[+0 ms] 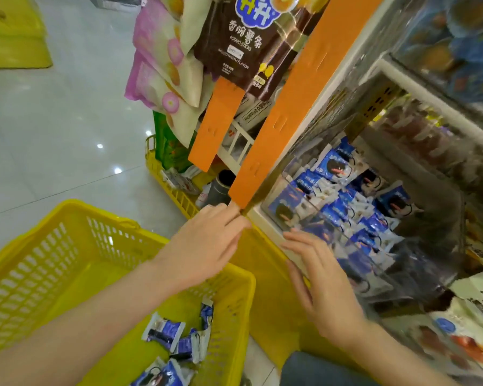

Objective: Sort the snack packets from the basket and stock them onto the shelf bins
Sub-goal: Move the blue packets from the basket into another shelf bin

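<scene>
Left hand (207,246) and right hand (324,288) hover spread, empty (beside the shelf bin (263,219)). A careless swing could snag the orange strip (262,135).

Just above the left hand (204,246) a long orange strip (287,107) hangs at a slant, with a shorter orange strip (212,126) further left. Higher up hangs a dark brown bag of potato sticks (234,51), with pink and cream bags (162,59) to its left. Beyond the hands, behind the strips, a green bag (168,146) stands by a yellow slatted crate (173,190), near a dark cylinder (221,185). Glossy pale floor tiles (67,135) spread away to the left. Below the right hand (324,288) shows a denim-clad knee (318,369).
</scene>
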`<state>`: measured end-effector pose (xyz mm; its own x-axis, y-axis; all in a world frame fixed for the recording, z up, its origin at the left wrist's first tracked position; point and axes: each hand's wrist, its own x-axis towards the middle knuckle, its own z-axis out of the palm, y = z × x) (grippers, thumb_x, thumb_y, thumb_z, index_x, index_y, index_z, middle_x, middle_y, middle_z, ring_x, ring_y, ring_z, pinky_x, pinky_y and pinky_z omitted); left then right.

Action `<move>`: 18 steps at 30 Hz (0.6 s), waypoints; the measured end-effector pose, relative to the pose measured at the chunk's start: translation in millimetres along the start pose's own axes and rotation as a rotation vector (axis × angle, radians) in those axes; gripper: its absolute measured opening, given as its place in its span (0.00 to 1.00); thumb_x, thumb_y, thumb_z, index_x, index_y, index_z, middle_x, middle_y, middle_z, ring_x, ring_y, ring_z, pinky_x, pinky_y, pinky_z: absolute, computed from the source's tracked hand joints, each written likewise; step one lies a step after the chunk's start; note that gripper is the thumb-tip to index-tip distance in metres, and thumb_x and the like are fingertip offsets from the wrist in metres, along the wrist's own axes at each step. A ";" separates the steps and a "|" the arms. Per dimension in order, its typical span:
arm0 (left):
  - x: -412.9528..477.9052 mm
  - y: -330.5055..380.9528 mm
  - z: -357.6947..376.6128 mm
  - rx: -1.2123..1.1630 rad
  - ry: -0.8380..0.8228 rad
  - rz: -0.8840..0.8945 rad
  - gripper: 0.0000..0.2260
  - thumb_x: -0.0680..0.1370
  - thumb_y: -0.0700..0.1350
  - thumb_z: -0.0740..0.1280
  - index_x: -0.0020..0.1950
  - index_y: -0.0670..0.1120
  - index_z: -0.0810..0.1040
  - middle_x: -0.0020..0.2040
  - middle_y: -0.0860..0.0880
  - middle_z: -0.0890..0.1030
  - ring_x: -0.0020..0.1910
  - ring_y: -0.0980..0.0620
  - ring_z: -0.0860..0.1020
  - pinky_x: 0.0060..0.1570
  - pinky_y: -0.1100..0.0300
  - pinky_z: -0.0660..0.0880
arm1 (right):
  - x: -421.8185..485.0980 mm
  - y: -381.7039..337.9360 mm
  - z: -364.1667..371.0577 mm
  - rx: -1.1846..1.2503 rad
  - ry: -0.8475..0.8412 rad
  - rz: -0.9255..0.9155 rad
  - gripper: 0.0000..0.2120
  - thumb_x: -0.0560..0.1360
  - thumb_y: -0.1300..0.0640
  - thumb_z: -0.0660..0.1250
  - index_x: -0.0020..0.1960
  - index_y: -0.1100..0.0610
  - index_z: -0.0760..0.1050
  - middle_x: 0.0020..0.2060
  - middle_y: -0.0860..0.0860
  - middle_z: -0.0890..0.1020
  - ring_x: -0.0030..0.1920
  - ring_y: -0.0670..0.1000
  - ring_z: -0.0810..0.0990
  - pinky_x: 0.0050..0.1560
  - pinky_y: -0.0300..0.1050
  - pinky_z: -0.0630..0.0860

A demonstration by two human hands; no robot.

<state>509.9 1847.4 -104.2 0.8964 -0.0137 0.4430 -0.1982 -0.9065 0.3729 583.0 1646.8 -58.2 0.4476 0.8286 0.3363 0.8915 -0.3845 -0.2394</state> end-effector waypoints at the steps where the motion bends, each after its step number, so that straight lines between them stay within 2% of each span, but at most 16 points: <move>1: -14.5 -12.2 4.9 0.050 -0.044 -0.015 0.09 0.74 0.41 0.64 0.53 0.46 0.77 0.46 0.50 0.76 0.44 0.50 0.75 0.44 0.55 0.72 | -1.5 -6.5 16.4 0.052 -0.033 -0.018 0.12 0.79 0.54 0.57 0.58 0.56 0.72 0.55 0.51 0.78 0.59 0.46 0.72 0.62 0.35 0.66; 3: -43.8 -35.5 18.4 0.100 -0.135 -0.077 0.08 0.71 0.40 0.71 0.49 0.45 0.78 0.42 0.49 0.77 0.41 0.47 0.77 0.42 0.55 0.72 | -1.8 -18.6 56.6 0.120 -0.155 0.015 0.10 0.78 0.55 0.59 0.57 0.56 0.72 0.51 0.51 0.78 0.53 0.46 0.72 0.55 0.36 0.67; 6: -92.9 -67.9 47.5 0.100 -0.301 -0.231 0.10 0.65 0.40 0.76 0.44 0.46 0.79 0.39 0.48 0.79 0.38 0.47 0.79 0.39 0.59 0.73 | -4.1 -30.1 133.4 0.193 -0.428 0.157 0.12 0.79 0.56 0.58 0.61 0.56 0.71 0.55 0.52 0.75 0.58 0.49 0.71 0.57 0.38 0.65; 8: -129.3 -84.4 72.3 -0.008 -0.489 -0.377 0.10 0.74 0.43 0.69 0.54 0.46 0.77 0.49 0.47 0.78 0.49 0.46 0.78 0.48 0.58 0.73 | -9.1 -29.9 185.7 0.220 -0.611 0.255 0.14 0.80 0.56 0.56 0.66 0.55 0.67 0.61 0.52 0.72 0.63 0.51 0.69 0.61 0.42 0.64; 10: -165.6 -100.2 102.7 -0.077 -0.639 -0.489 0.14 0.80 0.47 0.58 0.65 0.49 0.70 0.61 0.48 0.73 0.60 0.48 0.72 0.58 0.56 0.67 | -15.3 -24.6 228.5 0.240 -0.769 0.365 0.16 0.80 0.58 0.56 0.68 0.57 0.65 0.65 0.54 0.70 0.65 0.53 0.68 0.63 0.43 0.63; 11: -179.8 -105.4 114.7 -0.108 -0.703 -0.534 0.15 0.81 0.48 0.57 0.67 0.49 0.67 0.64 0.49 0.71 0.62 0.49 0.70 0.59 0.56 0.67 | -19.4 -21.4 245.4 0.259 -0.845 0.435 0.16 0.80 0.60 0.56 0.68 0.58 0.65 0.65 0.54 0.70 0.65 0.53 0.69 0.64 0.43 0.64; 14: -203.9 -113.1 147.3 -0.181 -0.804 -0.608 0.17 0.82 0.48 0.56 0.71 0.49 0.63 0.68 0.49 0.68 0.65 0.49 0.68 0.61 0.56 0.66 | -38.3 -11.8 283.5 0.248 -1.067 0.559 0.12 0.79 0.62 0.59 0.63 0.60 0.67 0.55 0.55 0.75 0.58 0.54 0.73 0.62 0.49 0.69; 17: -208.6 -118.7 176.9 -0.229 -0.837 -0.664 0.19 0.83 0.46 0.55 0.74 0.49 0.59 0.73 0.49 0.62 0.70 0.48 0.64 0.66 0.53 0.64 | -60.1 -6.3 307.7 0.134 -1.207 0.544 0.26 0.79 0.59 0.61 0.74 0.59 0.56 0.65 0.59 0.71 0.60 0.58 0.73 0.57 0.50 0.70; 18: -207.3 -119.2 185.5 -0.238 -0.845 -0.658 0.20 0.83 0.45 0.54 0.75 0.48 0.58 0.75 0.49 0.60 0.71 0.47 0.62 0.67 0.54 0.63 | -65.3 -5.5 312.7 0.073 -1.240 0.495 0.27 0.79 0.58 0.62 0.74 0.58 0.56 0.67 0.58 0.69 0.61 0.59 0.72 0.58 0.51 0.69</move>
<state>421.3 1880.1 -391.7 0.8196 0.0759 -0.5679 0.4284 -0.7393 0.5195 527.3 1722.0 -363.7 0.3275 0.4435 -0.8343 0.6313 -0.7597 -0.1560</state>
